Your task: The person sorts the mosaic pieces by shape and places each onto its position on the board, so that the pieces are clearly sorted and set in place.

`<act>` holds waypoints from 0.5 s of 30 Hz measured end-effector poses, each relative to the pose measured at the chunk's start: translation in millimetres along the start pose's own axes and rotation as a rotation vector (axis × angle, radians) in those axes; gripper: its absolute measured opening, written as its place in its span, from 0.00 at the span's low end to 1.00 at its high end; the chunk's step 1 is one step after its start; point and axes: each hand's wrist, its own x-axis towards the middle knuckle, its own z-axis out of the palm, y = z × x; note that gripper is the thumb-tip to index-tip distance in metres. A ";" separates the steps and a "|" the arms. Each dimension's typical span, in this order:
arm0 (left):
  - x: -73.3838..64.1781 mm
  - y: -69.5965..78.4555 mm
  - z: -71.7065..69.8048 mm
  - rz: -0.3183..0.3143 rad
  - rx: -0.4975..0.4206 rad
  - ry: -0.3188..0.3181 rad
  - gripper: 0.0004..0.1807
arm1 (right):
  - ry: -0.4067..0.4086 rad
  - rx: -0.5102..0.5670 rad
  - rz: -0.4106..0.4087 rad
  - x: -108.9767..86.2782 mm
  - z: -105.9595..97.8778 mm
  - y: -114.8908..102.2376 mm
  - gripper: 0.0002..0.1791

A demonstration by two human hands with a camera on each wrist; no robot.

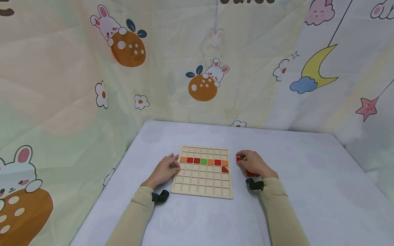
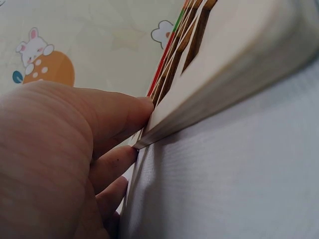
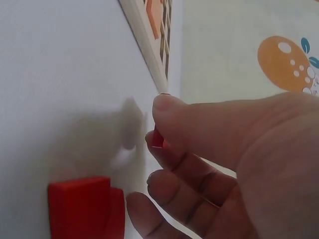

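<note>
A pale wooden grid board (image 1: 201,187) lies on the table, with one row of square tiles across it: orange, red and a single green tile (image 1: 204,161). Below that row's right end sits another red tile (image 1: 225,169). My left hand (image 1: 163,171) pinches the board's left edge between thumb and fingers, the thumb on top in the left wrist view. Off the board's right side, my right hand (image 1: 253,163) holds a small red tile (image 3: 158,139) between thumb and index finger. Loose red pieces (image 3: 79,209) lie under that hand, partly hidden from the head view.
A white cloth covers the table (image 1: 307,191). Printed fabric (image 1: 172,61) with rabbits, flowers and a moon hangs behind the table and at its sides. Each wrist wears a black camera mount (image 1: 254,184).
</note>
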 end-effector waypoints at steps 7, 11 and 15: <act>-0.4 1.2 -0.5 -0.010 0.000 0.000 0.05 | -0.026 0.023 -0.017 -1.2 3.0 -15.6 0.16; -0.8 1.4 -0.5 -0.005 0.000 -0.001 0.05 | -0.026 0.028 -0.039 0.3 7.1 -22.9 0.16; -0.6 1.7 -0.4 -0.004 0.004 0.001 0.06 | -0.029 0.025 -0.077 1.5 11.4 -30.0 0.16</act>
